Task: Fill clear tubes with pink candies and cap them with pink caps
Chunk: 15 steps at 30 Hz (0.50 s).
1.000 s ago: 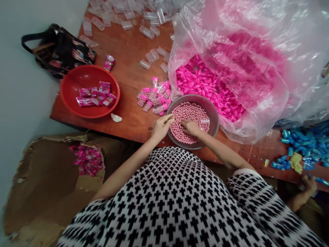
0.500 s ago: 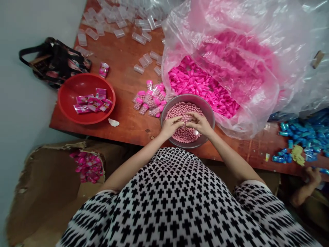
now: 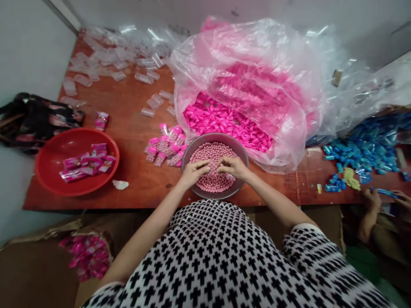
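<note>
one small clear container (image 3: 213,167), faint in outline, is held between the left hand (image 3: 192,173) and the right hand (image 3: 236,167), above the pink beads (image 3: 215,186) in a gray bowl (image 3: 215,137). each grip is narrow, closed on its own side of the container. the bowl stands at the near edge of a wooden counter (image 3: 141,192). just to its left lies a cluster of pink-capped bottles (image 3: 166,146); behind it and to the right, a translucent bag (image 3: 289,141) holds loose pink pieces (image 3: 221,119). clear tubes (image 3: 144,78) are scattered at the back left, shiny packets (image 3: 91,164) lie in a red bowl (image 3: 48,179) farther left, and blue pieces (image 3: 369,156) lie at the far right.
</note>
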Tool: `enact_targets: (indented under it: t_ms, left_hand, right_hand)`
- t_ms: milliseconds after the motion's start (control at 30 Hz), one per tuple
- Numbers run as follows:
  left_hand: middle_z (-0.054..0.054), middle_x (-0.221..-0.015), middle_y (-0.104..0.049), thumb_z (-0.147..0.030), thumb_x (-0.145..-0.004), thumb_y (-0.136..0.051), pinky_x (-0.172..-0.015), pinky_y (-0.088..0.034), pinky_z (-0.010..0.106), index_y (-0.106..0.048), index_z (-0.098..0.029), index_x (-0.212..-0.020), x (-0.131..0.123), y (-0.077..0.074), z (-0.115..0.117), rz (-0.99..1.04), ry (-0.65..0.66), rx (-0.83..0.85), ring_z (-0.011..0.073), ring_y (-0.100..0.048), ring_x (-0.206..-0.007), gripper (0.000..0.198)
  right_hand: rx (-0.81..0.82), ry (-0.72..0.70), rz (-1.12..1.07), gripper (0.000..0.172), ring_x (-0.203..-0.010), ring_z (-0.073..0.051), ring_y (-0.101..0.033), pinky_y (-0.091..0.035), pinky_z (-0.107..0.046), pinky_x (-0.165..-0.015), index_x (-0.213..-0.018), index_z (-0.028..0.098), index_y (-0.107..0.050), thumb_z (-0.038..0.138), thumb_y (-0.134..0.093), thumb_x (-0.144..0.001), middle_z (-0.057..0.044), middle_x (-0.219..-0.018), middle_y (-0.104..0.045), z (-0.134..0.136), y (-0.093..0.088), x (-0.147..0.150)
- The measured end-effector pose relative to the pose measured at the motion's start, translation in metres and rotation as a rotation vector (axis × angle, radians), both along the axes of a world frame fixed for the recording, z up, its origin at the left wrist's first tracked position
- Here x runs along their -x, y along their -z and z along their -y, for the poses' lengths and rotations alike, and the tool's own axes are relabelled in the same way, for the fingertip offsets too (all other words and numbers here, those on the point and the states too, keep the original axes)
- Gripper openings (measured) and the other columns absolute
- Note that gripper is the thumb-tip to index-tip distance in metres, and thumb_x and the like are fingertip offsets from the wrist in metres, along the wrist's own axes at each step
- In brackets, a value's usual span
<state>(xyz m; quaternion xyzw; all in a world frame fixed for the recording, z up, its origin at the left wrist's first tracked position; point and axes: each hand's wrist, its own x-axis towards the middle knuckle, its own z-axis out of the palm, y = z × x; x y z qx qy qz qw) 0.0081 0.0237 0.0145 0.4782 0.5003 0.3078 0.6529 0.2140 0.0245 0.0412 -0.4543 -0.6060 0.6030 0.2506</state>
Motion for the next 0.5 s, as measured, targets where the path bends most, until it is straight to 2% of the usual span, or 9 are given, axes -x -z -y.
enact_targets:
  t_ms: [100, 233, 333, 400, 500]
  left_hand:
    - [0.010, -0.109, -0.070, -0.052, -0.061, -0.074, -0.097, -0.047, 0.044, -0.071, -0.016, -0.104, 0.002, 0.008, -0.002, -0.027, -0.014, -0.024, 0.0281, -0.063, -0.105, 0.056]
    - [0.011, -0.112, -0.068, -0.056, -0.062, -0.073, -0.089, -0.052, 0.043, -0.068, -0.014, -0.106, 0.007, 0.013, -0.005, 0.045, -0.108, 0.023, 0.0264, -0.064, -0.101, 0.060]
    - [0.010, -0.106, -0.069, -0.052, -0.063, -0.074, -0.083, -0.054, 0.039, -0.067, -0.014, -0.103, 0.008, 0.009, -0.007, 0.120, -0.145, 0.094, 0.0232, -0.065, -0.093, 0.056]
    - [0.009, -0.102, -0.070, -0.050, -0.064, -0.074, -0.082, -0.055, 0.037, -0.068, -0.014, -0.100, 0.006, 0.005, -0.009, 0.151, -0.171, 0.117, 0.0216, -0.065, -0.090, 0.051]
    - [0.008, -0.099, -0.071, -0.049, -0.065, -0.074, -0.080, -0.055, 0.036, -0.067, -0.014, -0.099, 0.002, 0.001, -0.011, 0.192, -0.190, 0.141, 0.0212, -0.066, -0.089, 0.049]
  right_hand:
    - [0.064, 0.054, -0.031, 0.032, -0.055, -0.012, -0.060, -0.048, -0.023, -0.056, -0.085, 0.019, -0.061, 0.050, -0.065, -0.075, 0.004, -0.061, -0.062, 0.003, 0.004, -0.003]
    - [-0.111, 0.059, 0.203, 0.027, -0.071, -0.014, -0.064, -0.048, -0.024, -0.068, -0.088, 0.019, -0.068, 0.042, -0.067, -0.075, 0.000, -0.077, -0.070, -0.014, 0.007, -0.025]
    - [-0.222, 0.238, 0.449, 0.021, -0.079, -0.016, -0.065, -0.047, -0.025, -0.075, -0.090, 0.018, -0.071, 0.033, -0.059, -0.081, -0.002, -0.086, -0.072, -0.051, 0.012, -0.051]
    - [-0.270, 0.372, 0.661, 0.023, -0.080, -0.017, -0.064, -0.046, -0.027, -0.078, -0.093, 0.016, -0.071, 0.028, -0.053, -0.084, -0.005, -0.088, -0.072, -0.084, 0.017, -0.067]
    - [-0.314, 0.420, 0.962, 0.028, -0.089, -0.020, -0.063, -0.043, -0.029, -0.083, -0.098, 0.014, -0.070, 0.022, -0.046, -0.087, -0.010, -0.096, -0.072, -0.137, 0.024, -0.083]
